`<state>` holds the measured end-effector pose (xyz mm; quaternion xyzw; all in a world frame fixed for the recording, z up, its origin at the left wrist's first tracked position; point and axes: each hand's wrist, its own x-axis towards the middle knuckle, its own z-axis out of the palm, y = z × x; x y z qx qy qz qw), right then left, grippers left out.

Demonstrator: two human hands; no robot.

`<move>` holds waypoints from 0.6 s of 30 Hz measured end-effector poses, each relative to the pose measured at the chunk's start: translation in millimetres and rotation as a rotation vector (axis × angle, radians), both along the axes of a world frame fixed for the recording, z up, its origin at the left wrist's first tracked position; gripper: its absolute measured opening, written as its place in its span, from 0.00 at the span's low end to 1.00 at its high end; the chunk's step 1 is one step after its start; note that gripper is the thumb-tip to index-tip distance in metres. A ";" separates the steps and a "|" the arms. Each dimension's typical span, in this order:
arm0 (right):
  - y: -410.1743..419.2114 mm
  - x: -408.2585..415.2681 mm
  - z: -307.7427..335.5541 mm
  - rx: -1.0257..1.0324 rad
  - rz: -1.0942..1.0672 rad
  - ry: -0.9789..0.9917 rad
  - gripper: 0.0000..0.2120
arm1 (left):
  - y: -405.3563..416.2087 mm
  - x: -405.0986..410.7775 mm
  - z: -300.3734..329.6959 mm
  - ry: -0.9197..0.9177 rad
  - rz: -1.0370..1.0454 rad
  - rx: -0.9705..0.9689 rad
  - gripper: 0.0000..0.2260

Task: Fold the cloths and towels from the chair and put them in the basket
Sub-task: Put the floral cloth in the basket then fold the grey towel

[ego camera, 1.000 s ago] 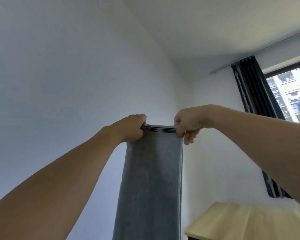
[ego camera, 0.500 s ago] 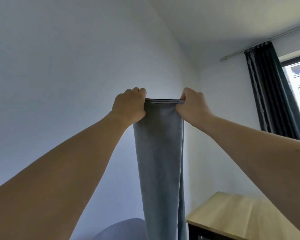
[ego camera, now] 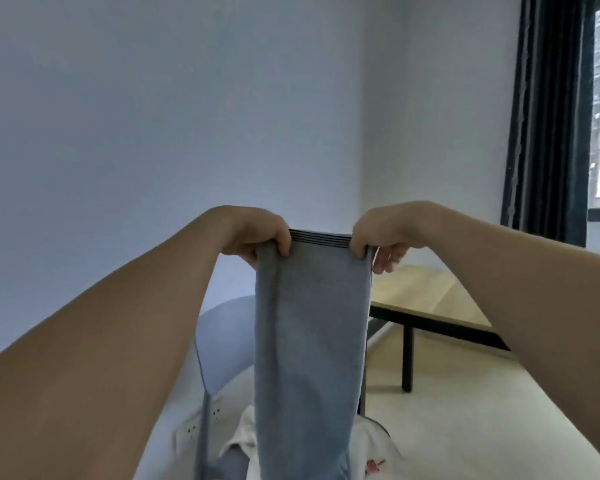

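Note:
A grey-blue towel (ego camera: 309, 341) hangs lengthwise in front of me, folded over, with dark stripes along its top edge. My left hand (ego camera: 257, 237) grips the top left corner and my right hand (ego camera: 381, 237) grips the top right corner. Behind the towel stands a blue-grey chair (ego camera: 222, 337). A white cloth (ego camera: 371, 452) lies on the chair's seat, below the hanging towel. The basket is not in view.
A wooden table (ego camera: 430, 299) with black legs stands to the right against the wall. A dark curtain (ego camera: 548, 116) hangs beside the window at the far right. A wall socket (ego camera: 194, 427) sits low on the left wall. Pale floor lies right of the chair.
My view has tilted down, bringing the chair, the white cloth and the floor into sight. Both hands still hold the towel's top corners, now lower and a little wider apart.

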<state>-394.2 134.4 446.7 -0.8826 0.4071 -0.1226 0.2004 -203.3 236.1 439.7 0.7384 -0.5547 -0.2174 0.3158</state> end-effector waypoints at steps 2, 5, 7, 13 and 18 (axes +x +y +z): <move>-10.3 9.4 -57.7 0.138 0.002 0.182 0.07 | -10.0 7.7 -62.3 0.042 -0.004 0.182 0.17; -24.7 20.6 -155.4 0.255 0.014 0.365 0.10 | -19.6 9.8 -161.3 0.105 -0.005 0.374 0.16; -30.2 24.3 -220.1 0.306 0.004 0.451 0.11 | -22.2 7.8 -223.8 0.133 -0.021 0.478 0.15; -55.1 36.2 -336.6 0.571 -0.027 0.583 0.15 | -39.5 22.5 -338.1 0.264 -0.039 0.686 0.09; -101.9 68.6 -346.2 0.567 -0.025 0.493 0.11 | -89.6 58.6 -359.9 0.365 0.073 0.548 0.09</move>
